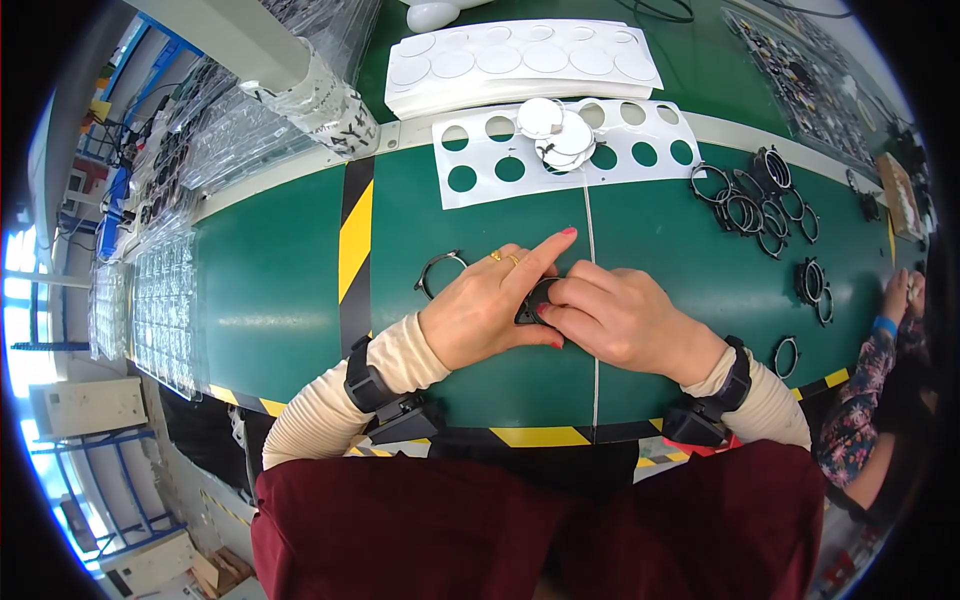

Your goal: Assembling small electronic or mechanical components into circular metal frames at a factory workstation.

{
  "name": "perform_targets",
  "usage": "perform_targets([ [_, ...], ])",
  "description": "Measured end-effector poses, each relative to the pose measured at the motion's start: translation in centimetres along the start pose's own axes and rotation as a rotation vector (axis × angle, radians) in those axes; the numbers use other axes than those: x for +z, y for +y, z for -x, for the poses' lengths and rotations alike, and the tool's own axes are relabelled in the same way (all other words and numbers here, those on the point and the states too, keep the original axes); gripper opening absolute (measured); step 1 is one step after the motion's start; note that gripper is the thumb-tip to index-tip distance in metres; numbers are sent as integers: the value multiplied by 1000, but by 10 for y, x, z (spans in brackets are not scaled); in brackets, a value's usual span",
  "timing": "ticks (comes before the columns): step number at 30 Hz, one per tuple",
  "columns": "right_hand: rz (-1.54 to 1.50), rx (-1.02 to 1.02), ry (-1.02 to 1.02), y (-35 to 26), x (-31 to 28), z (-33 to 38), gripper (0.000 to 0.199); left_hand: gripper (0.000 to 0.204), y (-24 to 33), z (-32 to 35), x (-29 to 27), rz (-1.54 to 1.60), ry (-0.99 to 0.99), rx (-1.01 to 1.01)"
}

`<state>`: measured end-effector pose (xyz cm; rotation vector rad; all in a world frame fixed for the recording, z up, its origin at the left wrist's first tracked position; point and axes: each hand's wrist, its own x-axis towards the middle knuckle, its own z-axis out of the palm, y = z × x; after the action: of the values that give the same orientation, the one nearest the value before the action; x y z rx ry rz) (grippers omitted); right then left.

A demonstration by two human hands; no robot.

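Observation:
Between my hands, low over the green table, is a small black round part, mostly covered by fingers. My left hand grips it from the left, thumb below and index finger stretched out above. From the right, my right hand is closed, its fingertips pinched at the part's edge. Whether those fingertips also hold something smaller is hidden. A thin black ring lies on the table just behind my left hand, partly covered by it.
Beyond my hands lies a white sheet with round holes, with loose white discs on it. A stack of white sheets stands behind. Several black rings are piled at the right. Clear plastic trays sit left; another person's hand is far right.

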<state>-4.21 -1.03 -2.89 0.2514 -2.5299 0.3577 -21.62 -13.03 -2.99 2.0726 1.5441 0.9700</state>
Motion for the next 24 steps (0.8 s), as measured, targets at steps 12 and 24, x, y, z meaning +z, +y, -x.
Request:
perform_targets([
  [12, -28, 358, 94, -17, 10, -4, 13, 104, 2, 2, -2, 15, -14, -53],
  [24, -98, 257, 51, -2, 10, 0, 13, 101, 0, -2, -1, 9, -12, -4],
])
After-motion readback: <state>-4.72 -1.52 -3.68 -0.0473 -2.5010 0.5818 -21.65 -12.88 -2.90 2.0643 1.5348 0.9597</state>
